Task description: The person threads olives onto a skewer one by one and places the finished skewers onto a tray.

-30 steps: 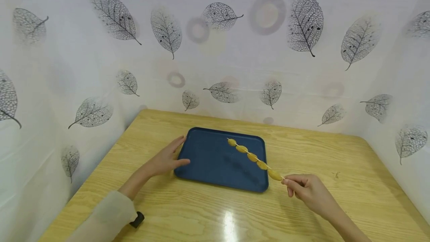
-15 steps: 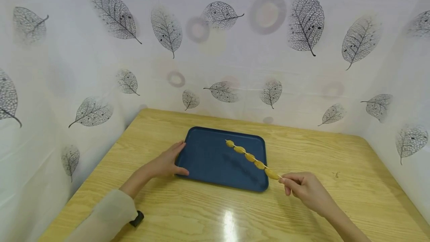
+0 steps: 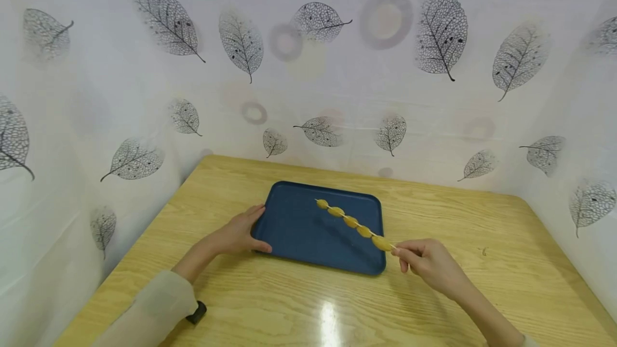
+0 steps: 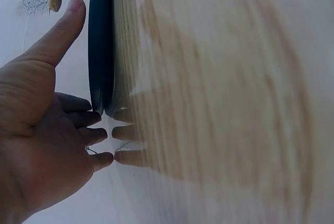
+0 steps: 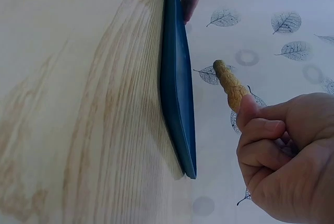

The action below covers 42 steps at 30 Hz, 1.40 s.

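Note:
My right hand [image 3: 431, 264] pinches the near end of a skewer [image 3: 351, 221] between thumb and fingertips. Several yellow-brown oval pieces are threaded along its thin stick, which slants up and left over a dark blue tray [image 3: 294, 229]. In the right wrist view the skewer [image 5: 230, 86] hangs apart from the tray [image 5: 176, 83]. At the tray's left end, my left hand [image 3: 236, 237] lies with thumb at the near corner and fingers along the left edge. The left wrist view shows that hand [image 4: 47, 125] with thumb stretched out and fingers loosely extended, fingertips by the tray's end.
Below the tray is a wooden table [image 3: 270, 304] with a bright light reflection near its front. White sheeting [image 3: 318, 74] printed with leaves stands behind the table and along both sides. A dark band [image 3: 196, 313] shows at the left sleeve.
The right hand has carried the skewer leftward, farther over the tray. My left hand has closed in on the tray's left end, its thumb dropping to the near corner.

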Each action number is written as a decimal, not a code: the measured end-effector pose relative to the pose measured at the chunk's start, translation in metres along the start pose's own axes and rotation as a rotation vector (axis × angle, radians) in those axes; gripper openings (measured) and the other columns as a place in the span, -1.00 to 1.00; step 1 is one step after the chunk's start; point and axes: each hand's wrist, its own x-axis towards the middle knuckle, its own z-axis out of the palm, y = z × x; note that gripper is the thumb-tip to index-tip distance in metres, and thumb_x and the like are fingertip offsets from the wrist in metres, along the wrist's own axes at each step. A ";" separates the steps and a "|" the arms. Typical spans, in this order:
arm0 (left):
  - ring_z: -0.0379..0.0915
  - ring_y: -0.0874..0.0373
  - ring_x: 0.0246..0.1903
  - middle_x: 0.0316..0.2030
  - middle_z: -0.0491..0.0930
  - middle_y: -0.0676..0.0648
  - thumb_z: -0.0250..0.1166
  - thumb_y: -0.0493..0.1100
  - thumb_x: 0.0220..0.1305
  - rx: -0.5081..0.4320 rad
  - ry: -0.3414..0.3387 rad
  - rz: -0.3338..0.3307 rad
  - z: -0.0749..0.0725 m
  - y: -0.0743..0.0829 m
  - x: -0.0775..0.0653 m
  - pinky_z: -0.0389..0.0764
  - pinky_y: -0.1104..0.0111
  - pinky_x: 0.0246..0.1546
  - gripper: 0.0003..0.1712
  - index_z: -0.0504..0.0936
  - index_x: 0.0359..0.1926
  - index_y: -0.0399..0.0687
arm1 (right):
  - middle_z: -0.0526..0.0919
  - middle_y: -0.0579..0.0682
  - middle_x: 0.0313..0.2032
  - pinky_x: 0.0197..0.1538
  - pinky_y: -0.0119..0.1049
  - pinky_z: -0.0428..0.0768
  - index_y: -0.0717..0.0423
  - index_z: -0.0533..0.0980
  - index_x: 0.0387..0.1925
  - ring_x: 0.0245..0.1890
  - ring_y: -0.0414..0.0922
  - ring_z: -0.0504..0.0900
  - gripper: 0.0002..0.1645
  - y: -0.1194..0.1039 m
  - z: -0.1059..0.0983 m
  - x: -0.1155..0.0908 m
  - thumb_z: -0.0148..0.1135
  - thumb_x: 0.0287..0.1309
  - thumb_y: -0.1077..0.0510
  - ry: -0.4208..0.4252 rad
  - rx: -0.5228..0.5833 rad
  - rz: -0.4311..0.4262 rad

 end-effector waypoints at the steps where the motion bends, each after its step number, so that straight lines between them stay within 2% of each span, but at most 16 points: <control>1: -0.06 -0.42 0.51 0.54 0.01 -0.47 0.60 0.14 0.11 0.002 -0.003 0.000 0.000 0.000 0.000 0.10 -0.27 0.47 0.33 0.02 0.55 -0.53 | 0.58 -0.01 -0.59 -0.72 -0.48 0.09 0.23 0.72 -0.22 -0.76 -0.35 0.08 -0.74 -0.001 0.000 0.001 0.21 0.49 0.15 -0.005 0.008 -0.003; 11: -0.08 -0.42 0.51 0.54 0.00 -0.47 0.63 0.16 0.07 -0.004 -0.017 -0.015 0.002 -0.001 0.001 0.08 -0.28 0.48 0.40 -0.03 0.56 -0.51 | 0.51 -0.06 -0.66 -0.70 -0.49 0.07 0.15 0.66 -0.48 -0.77 -0.37 0.06 -0.63 -0.007 0.003 0.012 0.21 0.50 0.12 -0.011 -0.004 -0.034; 17: -0.14 -0.40 0.53 0.55 -0.01 -0.45 0.64 0.17 0.05 -0.023 -0.026 -0.060 0.002 0.003 0.002 0.07 -0.23 0.50 0.42 -0.05 0.58 -0.46 | 0.54 -0.03 -0.62 -0.70 -0.47 0.07 0.16 0.68 -0.42 -0.77 -0.35 0.06 -0.66 -0.016 0.002 0.023 0.20 0.51 0.12 -0.022 -0.022 -0.054; 22: -0.19 -0.39 0.54 0.54 -0.01 -0.48 0.65 0.15 0.05 -0.013 -0.028 -0.065 0.001 0.006 0.001 0.05 -0.24 0.51 0.41 -0.04 0.57 -0.50 | 0.59 0.04 -0.60 -0.69 -0.48 0.08 0.19 0.71 -0.34 -0.77 -0.34 0.10 -0.70 -0.023 0.006 0.035 0.21 0.50 0.12 -0.031 -0.043 -0.044; 30: -0.19 -0.41 0.54 0.54 -0.03 -0.50 0.65 0.15 0.05 -0.014 -0.034 -0.081 0.000 0.006 0.000 0.05 -0.25 0.51 0.42 -0.05 0.57 -0.50 | 0.62 0.10 -0.59 -0.71 -0.45 0.11 0.19 0.67 -0.49 -0.79 -0.29 0.11 -0.58 -0.032 0.019 0.056 0.17 0.53 0.12 -0.083 -0.056 -0.059; 42: -0.23 -0.44 0.54 0.54 -0.07 -0.50 0.63 0.17 0.07 -0.005 -0.047 -0.093 0.001 0.007 -0.002 0.01 -0.27 0.51 0.41 -0.05 0.58 -0.47 | 0.58 0.12 -0.65 -0.72 -0.43 0.16 0.24 0.71 -0.38 -0.83 -0.33 0.12 -0.64 -0.038 0.031 0.072 0.19 0.51 0.12 -0.138 -0.030 -0.099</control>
